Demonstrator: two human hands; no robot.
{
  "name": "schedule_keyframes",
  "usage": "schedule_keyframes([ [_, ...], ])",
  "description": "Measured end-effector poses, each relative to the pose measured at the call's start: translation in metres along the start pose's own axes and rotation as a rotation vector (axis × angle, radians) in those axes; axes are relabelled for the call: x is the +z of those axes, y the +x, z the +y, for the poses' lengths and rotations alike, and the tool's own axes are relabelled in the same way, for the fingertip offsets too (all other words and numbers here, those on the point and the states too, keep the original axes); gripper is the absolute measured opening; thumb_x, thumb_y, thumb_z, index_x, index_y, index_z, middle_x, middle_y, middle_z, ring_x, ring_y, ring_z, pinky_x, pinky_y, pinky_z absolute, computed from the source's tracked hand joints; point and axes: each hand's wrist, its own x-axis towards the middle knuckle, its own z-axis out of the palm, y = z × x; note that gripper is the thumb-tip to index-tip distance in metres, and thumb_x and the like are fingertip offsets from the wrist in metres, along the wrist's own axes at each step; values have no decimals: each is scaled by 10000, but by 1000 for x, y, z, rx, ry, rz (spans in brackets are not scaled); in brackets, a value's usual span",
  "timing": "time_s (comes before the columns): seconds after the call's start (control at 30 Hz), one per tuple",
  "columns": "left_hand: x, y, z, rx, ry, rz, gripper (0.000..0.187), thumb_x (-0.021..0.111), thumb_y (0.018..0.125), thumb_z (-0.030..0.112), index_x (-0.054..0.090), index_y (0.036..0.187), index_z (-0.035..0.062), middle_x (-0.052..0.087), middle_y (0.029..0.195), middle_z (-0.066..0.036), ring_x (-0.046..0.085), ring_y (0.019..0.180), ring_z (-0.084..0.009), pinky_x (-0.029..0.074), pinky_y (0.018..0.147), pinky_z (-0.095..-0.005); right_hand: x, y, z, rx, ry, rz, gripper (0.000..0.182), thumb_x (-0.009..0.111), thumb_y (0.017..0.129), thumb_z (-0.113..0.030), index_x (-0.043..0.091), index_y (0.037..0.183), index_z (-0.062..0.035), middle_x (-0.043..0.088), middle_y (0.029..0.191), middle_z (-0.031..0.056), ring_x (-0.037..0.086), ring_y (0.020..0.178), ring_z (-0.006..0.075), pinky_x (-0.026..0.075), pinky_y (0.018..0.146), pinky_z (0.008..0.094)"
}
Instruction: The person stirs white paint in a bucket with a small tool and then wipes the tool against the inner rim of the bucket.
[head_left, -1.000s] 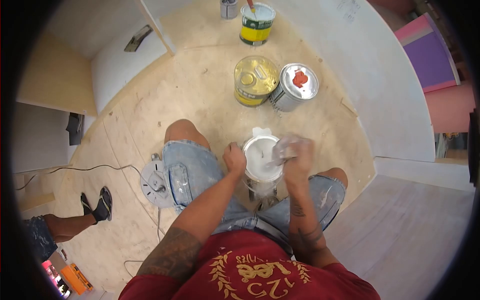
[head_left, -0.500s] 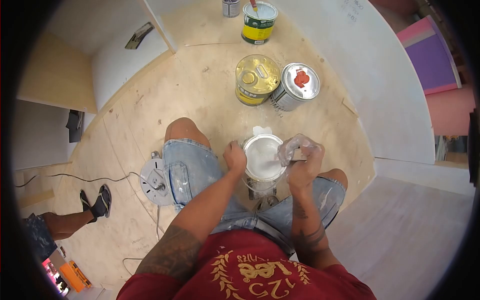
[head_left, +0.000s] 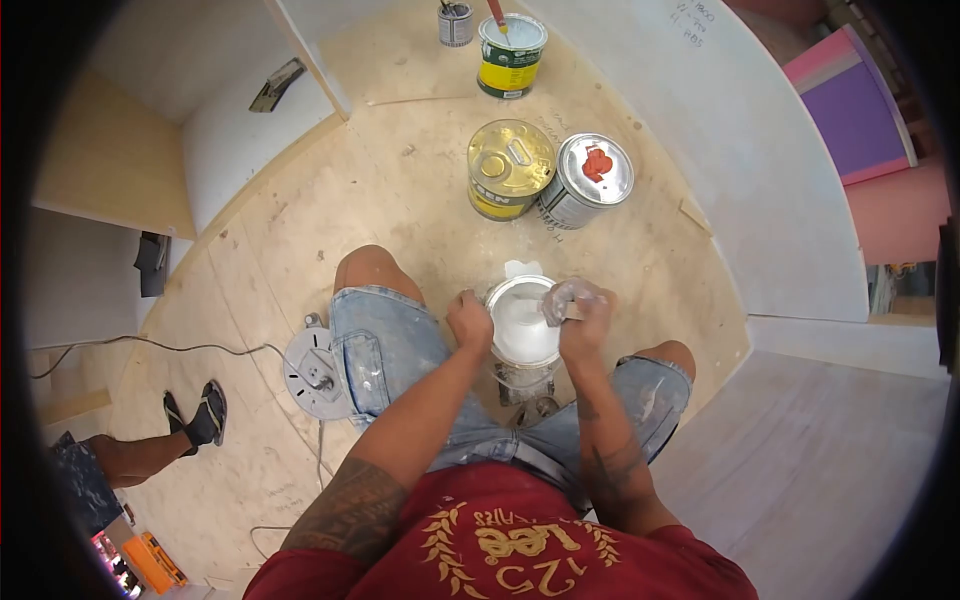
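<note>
Between my knees stands an open can of white paint [head_left: 527,343]. At its left side is my left hand [head_left: 470,320], fingers curled against the rim and wall. My right hand [head_left: 582,315], smeared with white, is closed round a flat stick [head_left: 528,304] over the can's right rim. The stick's pale lower end reaches into the white paint; most of its upper part is hidden by my fingers. Beneath the can's near side, a dark and white-stained object [head_left: 525,385] is partly covered.
Ahead stand a gold-topped tin [head_left: 512,160] and a silver-lidded can [head_left: 595,172] with a red patch. A green-and-yellow can [head_left: 510,62] holds a brush. A round metal disc [head_left: 318,372] with a cord lies left. Another person's foot [head_left: 208,413] shows at left; panels [head_left: 790,150] rise right.
My right hand has moved left and in over the can, and the stick now lies further across the paint. My left hand stays at the can's side. The view has shifted slightly.
</note>
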Motion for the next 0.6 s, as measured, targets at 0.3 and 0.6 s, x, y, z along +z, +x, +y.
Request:
schedule_keyframes([
  [0.3,4,8,-16,75,49,17,466,424,910,284,635,1048,-108,605,1097,-361,553,1063,-519,404,951,-481,32,11,-82,219,-64,31,280,412,1002,-245,526,982,10,556,739,132,512,579,171,441,532,331],
  [0.6,2,3,-7,23,5,16,462,418,912,286,646,1058,-87,609,1113,-347,561,1075,-501,414,948,-468,19,-8,7,-43,-599,207,250,428,995,-212,519,956,17,572,779,118,527,572,170,432,516,302],
])
